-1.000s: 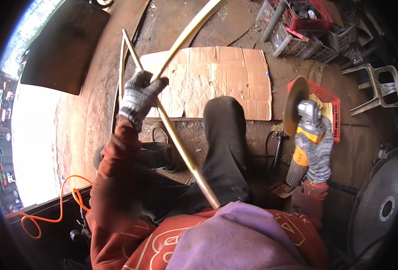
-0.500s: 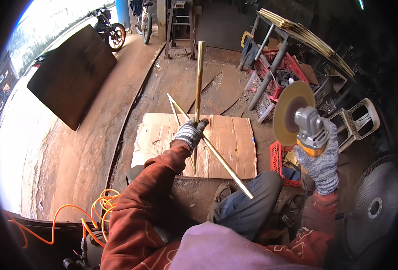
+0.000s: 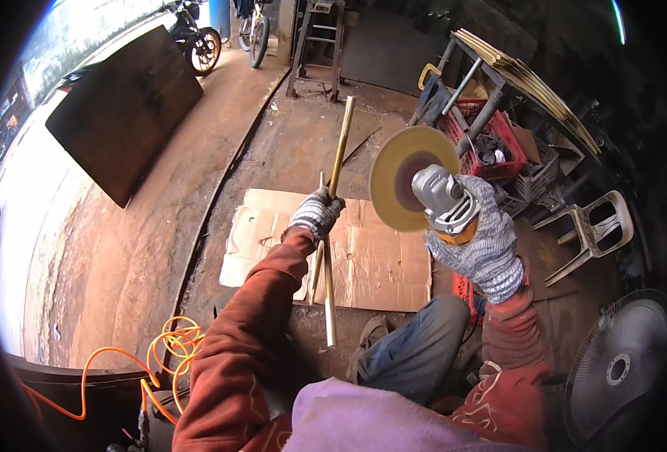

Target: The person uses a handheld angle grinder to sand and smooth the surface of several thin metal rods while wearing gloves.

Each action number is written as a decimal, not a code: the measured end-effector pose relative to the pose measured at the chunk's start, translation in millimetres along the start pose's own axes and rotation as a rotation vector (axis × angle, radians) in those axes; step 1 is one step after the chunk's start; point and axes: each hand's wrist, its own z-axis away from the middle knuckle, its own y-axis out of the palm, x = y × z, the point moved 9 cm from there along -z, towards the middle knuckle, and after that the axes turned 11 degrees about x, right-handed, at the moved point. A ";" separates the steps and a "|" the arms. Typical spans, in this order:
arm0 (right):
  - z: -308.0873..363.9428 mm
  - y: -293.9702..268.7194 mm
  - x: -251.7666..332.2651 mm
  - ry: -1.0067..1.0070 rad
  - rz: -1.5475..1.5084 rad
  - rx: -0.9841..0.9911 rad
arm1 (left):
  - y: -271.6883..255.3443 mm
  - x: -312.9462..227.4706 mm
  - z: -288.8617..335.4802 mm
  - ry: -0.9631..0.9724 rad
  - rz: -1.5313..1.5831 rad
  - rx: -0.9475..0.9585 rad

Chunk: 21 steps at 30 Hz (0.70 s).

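Observation:
My left hand (image 3: 317, 214), in a striped knit glove, is closed around gold-coloured metal tubes (image 3: 341, 147) where they cross. One tube points up and away, and other lengths run down toward my legs. My right hand (image 3: 490, 245), gloved too, grips an angle grinder (image 3: 442, 197) with a grey head and an orange-yellow body. Its large yellowish disc (image 3: 390, 175) faces the tubes, to their right and apart from them. Whether the disc spins cannot be told. Under the tubes a flattened cardboard sheet (image 3: 382, 264) lies on the floor.
A plastic chair (image 3: 593, 233) and a fan (image 3: 618, 368) stand at the right. Red crates (image 3: 508, 154) sit below a rack (image 3: 491, 71) carrying long gold strips. An orange coiled hose (image 3: 175, 343) lies lower left, and a dark panel (image 3: 126, 113) stands far left.
The grinder has moved left toward the tubes. My left hand has turned the tubes: the long one that slanted lower right now points nearly straight down toward me.

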 end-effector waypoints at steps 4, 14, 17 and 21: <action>1.4 8.5 -12.2 0.041 -0.009 0.041 | 5.9 -25.6 16.5 -0.030 0.146 0.092; -10.2 21.1 -8.8 0.001 0.012 0.125 | 7.0 -34.3 13.0 0.040 0.116 0.051; -16.0 27.9 -9.5 -0.019 0.047 0.144 | 4.8 -33.1 9.6 0.063 0.139 0.098; -20.6 44.0 -20.3 -0.011 0.076 0.150 | 9.1 -31.2 12.7 0.023 0.093 0.165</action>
